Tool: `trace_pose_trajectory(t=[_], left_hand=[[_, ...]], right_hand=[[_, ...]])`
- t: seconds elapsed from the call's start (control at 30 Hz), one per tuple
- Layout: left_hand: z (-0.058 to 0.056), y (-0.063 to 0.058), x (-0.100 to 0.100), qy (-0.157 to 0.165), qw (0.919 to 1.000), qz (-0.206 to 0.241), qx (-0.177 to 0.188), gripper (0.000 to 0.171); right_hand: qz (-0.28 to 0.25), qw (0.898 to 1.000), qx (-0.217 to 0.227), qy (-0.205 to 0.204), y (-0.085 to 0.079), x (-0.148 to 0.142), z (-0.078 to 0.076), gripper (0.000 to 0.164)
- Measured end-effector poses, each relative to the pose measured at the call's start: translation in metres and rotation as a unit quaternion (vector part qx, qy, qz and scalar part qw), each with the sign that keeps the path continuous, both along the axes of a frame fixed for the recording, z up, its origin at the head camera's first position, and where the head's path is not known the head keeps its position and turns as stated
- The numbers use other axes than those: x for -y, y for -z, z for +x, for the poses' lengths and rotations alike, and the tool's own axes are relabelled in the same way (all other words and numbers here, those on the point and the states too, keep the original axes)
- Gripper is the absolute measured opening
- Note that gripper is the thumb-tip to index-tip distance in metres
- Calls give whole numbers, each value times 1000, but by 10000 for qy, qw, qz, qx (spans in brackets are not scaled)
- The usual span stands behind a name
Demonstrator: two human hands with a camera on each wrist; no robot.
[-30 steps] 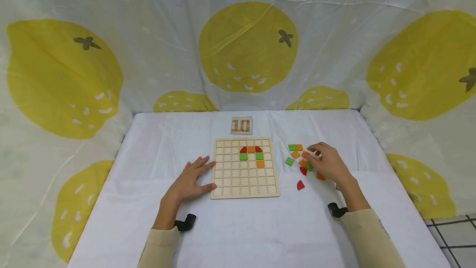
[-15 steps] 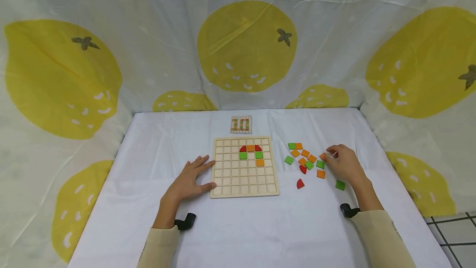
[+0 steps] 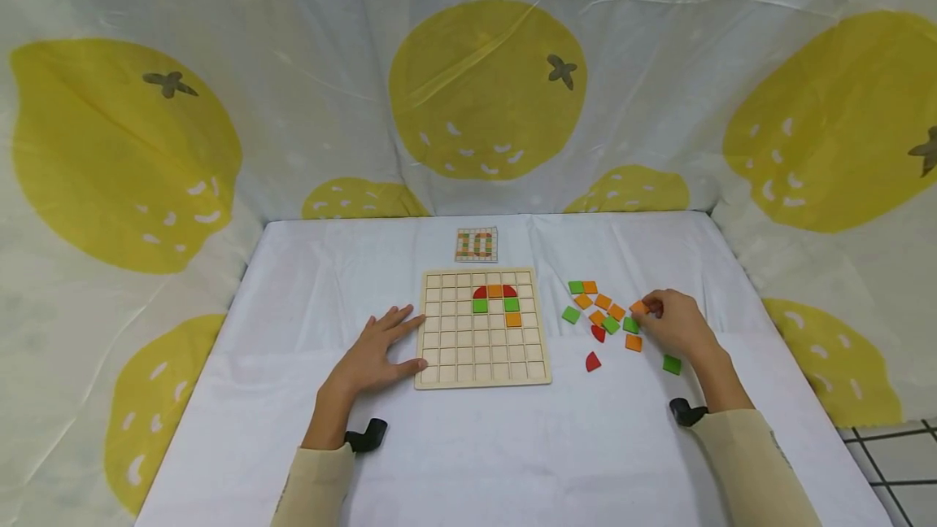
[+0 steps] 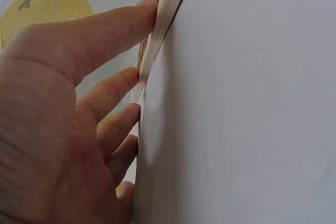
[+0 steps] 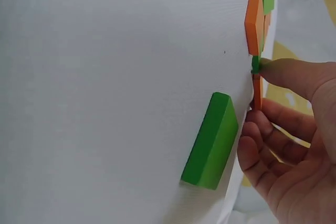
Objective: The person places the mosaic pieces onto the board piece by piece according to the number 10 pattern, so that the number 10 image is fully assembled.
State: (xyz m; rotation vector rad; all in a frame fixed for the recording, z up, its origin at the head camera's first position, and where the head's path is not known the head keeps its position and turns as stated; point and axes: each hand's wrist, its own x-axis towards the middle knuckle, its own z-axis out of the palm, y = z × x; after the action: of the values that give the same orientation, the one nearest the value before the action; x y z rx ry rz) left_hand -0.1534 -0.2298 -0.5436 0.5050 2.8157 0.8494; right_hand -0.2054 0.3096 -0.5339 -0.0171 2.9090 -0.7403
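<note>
A square wooden grid board [image 3: 483, 354] lies mid-table. Set in its upper right part are red quarter-circle pieces, green square tiles and orange square tiles, forming an arch. My left hand [image 3: 375, 354] rests at the board's left edge with fingers spread; in the left wrist view the thumb and index finger [image 4: 123, 80] touch its rim. To the right, my right hand [image 3: 682, 325] pinches an orange square tile [image 3: 639, 307] at the right side of a loose pile. The right wrist view shows that orange tile [image 5: 257, 92] between thumb and index finger, low on the cloth.
Several loose orange and green tiles lie left of my right hand, with two red quarter-circles [image 3: 593, 362] in front. One green tile [image 3: 671, 364] sits apart near the right wrist. A small pattern card [image 3: 477, 244] lies behind the board. Lemon-print cloth hangs around the table.
My right hand has moved right from above the pile to the orange tile at its right side, and its fingers have come together on it. The left hand has stayed in place.
</note>
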Motion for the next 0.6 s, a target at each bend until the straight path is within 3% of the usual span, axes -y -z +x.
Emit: trace_pose_trajectory(t=[0.33,0.6], left_hand=[[1,1,0,0,10000,45,-46,80],[1,2,0,2,10000,11,-54,80]], right_hand=[[122,9997,-57,-186,-2,4,-4,41],[101,9959,-711,-546,-8,30,-8,40]])
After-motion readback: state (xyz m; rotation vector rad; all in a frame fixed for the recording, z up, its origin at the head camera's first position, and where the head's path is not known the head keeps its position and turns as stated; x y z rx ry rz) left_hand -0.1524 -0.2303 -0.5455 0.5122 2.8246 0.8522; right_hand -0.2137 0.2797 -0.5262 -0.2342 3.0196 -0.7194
